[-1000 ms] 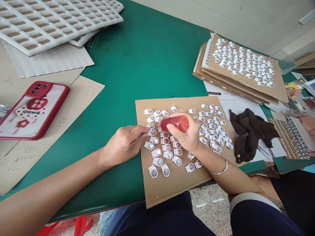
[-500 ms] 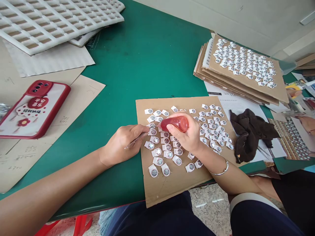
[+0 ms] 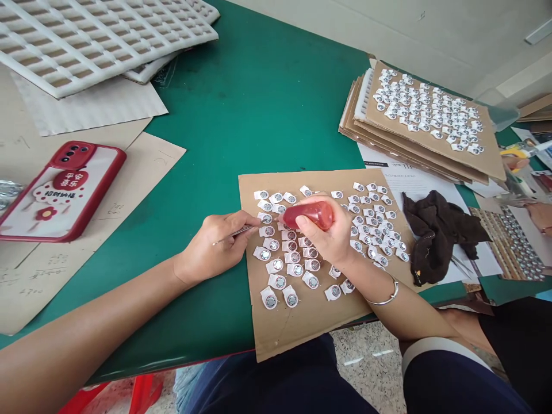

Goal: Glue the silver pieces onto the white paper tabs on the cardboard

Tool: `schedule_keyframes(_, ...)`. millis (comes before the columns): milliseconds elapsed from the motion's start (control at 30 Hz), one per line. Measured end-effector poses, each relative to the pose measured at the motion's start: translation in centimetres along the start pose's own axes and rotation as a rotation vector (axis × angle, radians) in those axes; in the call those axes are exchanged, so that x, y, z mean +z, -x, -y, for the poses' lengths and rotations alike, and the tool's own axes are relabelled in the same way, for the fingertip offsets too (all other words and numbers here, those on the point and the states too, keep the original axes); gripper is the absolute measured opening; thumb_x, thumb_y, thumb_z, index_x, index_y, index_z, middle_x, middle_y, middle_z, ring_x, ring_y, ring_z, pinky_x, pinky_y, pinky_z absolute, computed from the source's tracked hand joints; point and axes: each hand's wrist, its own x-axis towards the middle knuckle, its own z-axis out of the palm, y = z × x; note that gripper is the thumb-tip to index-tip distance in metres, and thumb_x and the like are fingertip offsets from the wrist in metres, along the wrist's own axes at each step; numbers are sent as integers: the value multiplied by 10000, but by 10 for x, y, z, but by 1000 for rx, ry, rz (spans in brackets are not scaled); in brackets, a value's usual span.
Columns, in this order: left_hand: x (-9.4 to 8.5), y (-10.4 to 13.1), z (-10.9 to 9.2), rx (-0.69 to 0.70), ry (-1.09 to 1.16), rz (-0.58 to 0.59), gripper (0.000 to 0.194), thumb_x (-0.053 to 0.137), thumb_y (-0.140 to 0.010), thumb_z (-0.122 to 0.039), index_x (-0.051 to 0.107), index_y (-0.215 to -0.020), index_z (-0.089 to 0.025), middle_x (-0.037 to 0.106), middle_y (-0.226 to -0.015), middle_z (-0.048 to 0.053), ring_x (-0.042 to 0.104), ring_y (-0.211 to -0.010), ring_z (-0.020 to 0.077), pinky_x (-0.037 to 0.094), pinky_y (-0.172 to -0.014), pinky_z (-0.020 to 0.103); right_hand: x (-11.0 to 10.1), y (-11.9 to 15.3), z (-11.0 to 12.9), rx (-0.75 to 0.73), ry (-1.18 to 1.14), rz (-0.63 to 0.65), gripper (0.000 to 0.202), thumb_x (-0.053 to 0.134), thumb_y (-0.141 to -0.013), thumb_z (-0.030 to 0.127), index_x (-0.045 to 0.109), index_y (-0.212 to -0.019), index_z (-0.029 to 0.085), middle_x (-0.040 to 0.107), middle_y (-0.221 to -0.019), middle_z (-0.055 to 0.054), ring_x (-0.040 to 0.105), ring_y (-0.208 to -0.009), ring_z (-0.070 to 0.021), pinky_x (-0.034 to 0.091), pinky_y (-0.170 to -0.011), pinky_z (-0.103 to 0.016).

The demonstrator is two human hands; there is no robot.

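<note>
My left hand point(image 3: 219, 246) is closed on thin metal tweezers point(image 3: 233, 234), its fingertips at the left edge of a brown cardboard sheet point(image 3: 297, 330). Rows of small white tags with round silvery pieces point(image 3: 269, 298) cover much of that sheet. Above them my right hand point(image 3: 330, 236) grips a red squeeze bottle point(image 3: 308, 215), whose narrow end points left toward a tag point(image 3: 265, 218) near my left fingertips. The bottle's tip is too small to make out clearly.
A phone in a red-edged case point(image 3: 62, 192) lies on papers at the left, below white grid trays point(image 3: 99, 43). At the right are stacked boards point(image 3: 426, 109), a dark cloth point(image 3: 440, 230) and another person's hand point(image 3: 541, 217).
My left hand has shifted slightly left, and the tweezers lie at a flatter angle. The red bottle has moved a little to the right in my right hand.
</note>
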Motion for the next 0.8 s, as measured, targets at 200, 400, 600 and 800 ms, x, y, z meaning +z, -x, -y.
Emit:
schedule_keyframes(200,-7,-10,-1,-278,174,41,161,564,-833,-301,654,-871,-173,692,-815,26,615,-677,143,455,-538,227,-1,1,-1,5,-70,-32,176,639,-744,291,606,-898,210,623,-839,-21,615,-750,-160,516,-679,-348)
schedule_keyframes(400,-11,-18,1,-359,196,60,157,588,-807,-323,656,-815,-182,674,-752,13,583,-642,134,436,-520,226,1,2,-3,80,-28,24,192,646,-739,319,607,-897,216,636,-847,-17,631,-756,-166,541,-724,-363)
schedule_keyframes(600,-11,-18,4,-374,226,61,182,588,-806,-353,651,-818,-182,671,-767,20,590,-674,146,442,-550,242,2,2,-3,82,-6,28,183,649,-735,312,606,-883,214,644,-846,-13,636,-746,-159,548,-707,-345)
schedule_keyframes(800,-11,-18,4,-380,247,60,165,593,-806,-342,650,-812,-187,666,-772,16,589,-681,143,450,-558,239,4,2,-4,96,-29,24,175,650,-733,294,608,-881,210,642,-848,-16,641,-759,-162,547,-721,-350)
